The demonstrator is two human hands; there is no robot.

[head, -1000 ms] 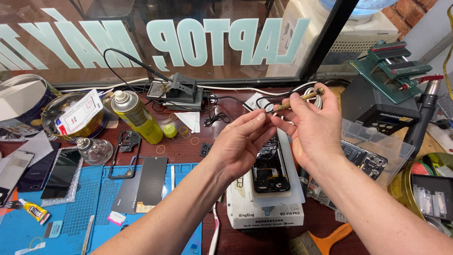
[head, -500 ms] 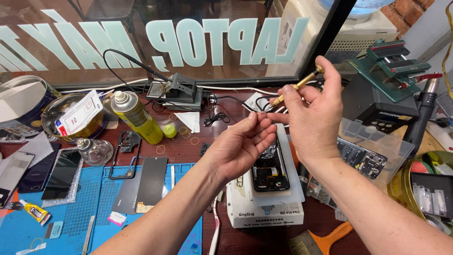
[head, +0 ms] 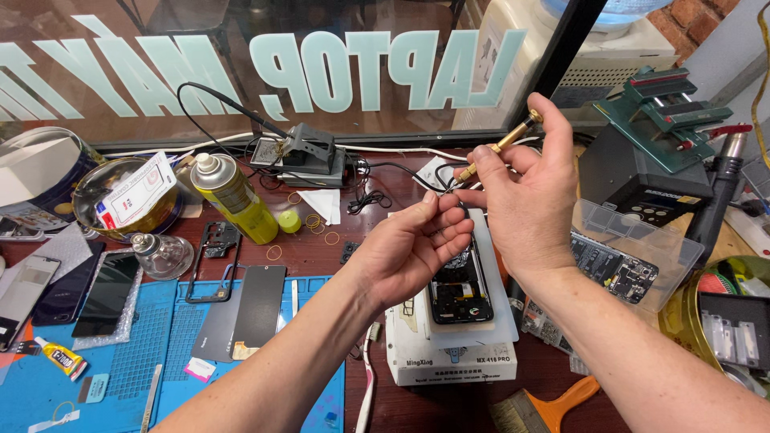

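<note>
Screwdriver (head: 499, 147), brass-handled, pinched in right hand (head: 525, 200) between thumb and fingers, handle end up toward the window, tip slanting down-left; left hand (head: 413, 248) raised to meet it, fingertips (head: 439, 205) bunched closed right at the tip, apparently on the bit or something tiny, too small to tell which; both hands hover above opened phone (head: 459, 282), which lies back-off on a white pad (head: 493, 317) on top of a white box (head: 449, 361) near the tabletop (head: 321, 248) centre; judgement: for a clean job here keep the right hand steady and do the fine work with the left fingertips only, stay directly over the pad so anything dropped lands there and not among clutter, seat the tip fully before lowering to the phone; around: yellow spray can (head: 228, 196), small glass bottle (head: 160, 252), blue mat (head: 120, 361) with dark phone back cover (head: 257, 313), clear plastic tray (head: 634, 252) to the right, orange-handled brush (head: 545, 407) at front edge.
</note>
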